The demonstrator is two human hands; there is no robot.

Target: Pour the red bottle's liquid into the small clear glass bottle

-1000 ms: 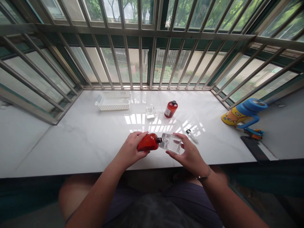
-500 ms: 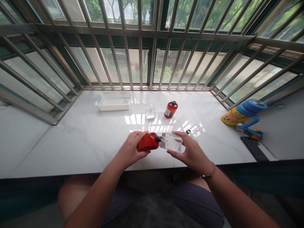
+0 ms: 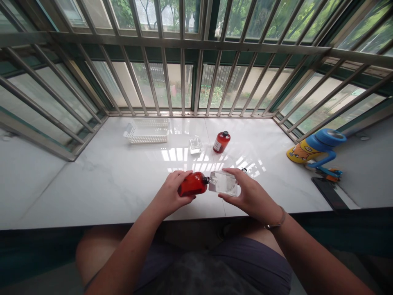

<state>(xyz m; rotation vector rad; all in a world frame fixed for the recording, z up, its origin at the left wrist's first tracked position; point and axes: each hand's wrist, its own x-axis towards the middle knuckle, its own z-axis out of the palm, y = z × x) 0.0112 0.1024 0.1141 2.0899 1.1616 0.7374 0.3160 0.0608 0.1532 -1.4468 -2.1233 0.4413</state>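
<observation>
Head view first: how do our two bottles lie to each other?

Nearly end to end. We have the red bottle (image 3: 193, 183) sideways, its long axis running left to right and its dark neck (image 3: 206, 180) pointing right. The clear glass bottle (image 3: 226, 184) lies on its side too, mouth facing left to that neck. We can't tell whether they touch.

Which hand is nearer the meeting point?

Neither by much; it sits about midway between them, over the near part of the white counter (image 3: 107, 184).

And our grips?

Our left hand (image 3: 172, 191) is closed around the red bottle's base end, digits along its far and near sides. Our right hand (image 3: 252, 196) has the clear one pinched the same way, from the right. Both forearms angle inward, wrists low, fingers pointing toward each other.
</observation>
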